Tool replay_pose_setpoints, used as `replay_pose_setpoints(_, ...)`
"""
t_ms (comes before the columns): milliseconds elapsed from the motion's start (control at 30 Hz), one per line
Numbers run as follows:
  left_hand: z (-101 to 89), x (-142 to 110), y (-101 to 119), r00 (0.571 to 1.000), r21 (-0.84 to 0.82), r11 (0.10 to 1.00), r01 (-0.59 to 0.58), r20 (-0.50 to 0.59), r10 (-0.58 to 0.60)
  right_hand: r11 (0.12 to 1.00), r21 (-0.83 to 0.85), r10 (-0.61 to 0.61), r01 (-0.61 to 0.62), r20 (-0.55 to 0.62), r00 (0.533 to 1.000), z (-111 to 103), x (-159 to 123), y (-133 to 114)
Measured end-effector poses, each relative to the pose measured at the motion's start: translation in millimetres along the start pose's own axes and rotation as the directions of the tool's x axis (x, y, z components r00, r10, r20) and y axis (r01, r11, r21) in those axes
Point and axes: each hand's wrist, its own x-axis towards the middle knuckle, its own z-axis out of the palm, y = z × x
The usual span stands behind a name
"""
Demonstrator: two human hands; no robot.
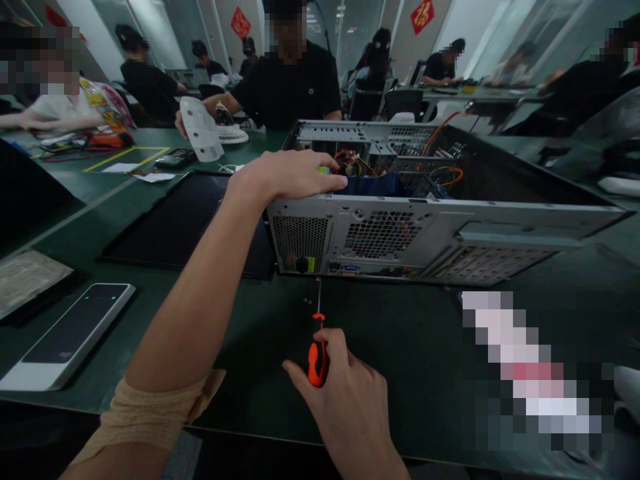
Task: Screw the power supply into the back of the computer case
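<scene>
Right fingers (337, 343) curled round one screwdriver (315, 364), left fingers (309, 160) parted on one computer case (440, 230)

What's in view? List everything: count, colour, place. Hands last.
open boxy metal computer case: one, grey and black, centre right
slim screwdriver: one, orange and black, below case
tiny metal pieces: about two, shiny, beside screwdriver
flat rectangular panel: one, black, left of case
flat oblong device: one, white, lower left
flat squarish slab: one, beige, far left
curved perforated plate: one, white, upper left
other small items: uncounted, mixed colours, upper left
flat table: one, dark green, under case
diamond wall signs: at least two, red, background
people: several, mostly in black, background
blurred object: one, pale, lower right
left hand: one, bare, on case's upper edge
right hand: one, bare, at screwdriver handle
</scene>
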Motion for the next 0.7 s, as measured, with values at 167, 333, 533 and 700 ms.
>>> replay_pose_setpoints(167,0.6,0.1,-0.9,1.0,-0.006,1.0,0.011,0.005,-0.011,0.999,-0.042,0.022,-0.022,-0.006,1.0,0.5,0.5,-0.5)
replay_pose_setpoints(333,0.8,-0.1,-0.7,1.0,0.012,1.0,0.007,-0.009,-0.007,0.999,-0.037,0.016,-0.017,-0.018,1.0,0.6,-2.4,0.7)
replay_pose_setpoints(533,0.1,-0.7,1.2,1.0,0.007,1.0,0.009,-0.013,-0.009,1.0,-0.022,0.005,-0.005,-0.035,0.999,0.9,-5.8,1.6)
replay_pose_setpoints(700,0.8,0.1,0.3,1.0,0.01,1.0,0.0,-0.011,0.001,0.998,-0.03,0.062,-0.061,0.04,0.997,-1.0,-0.8,-1.0)
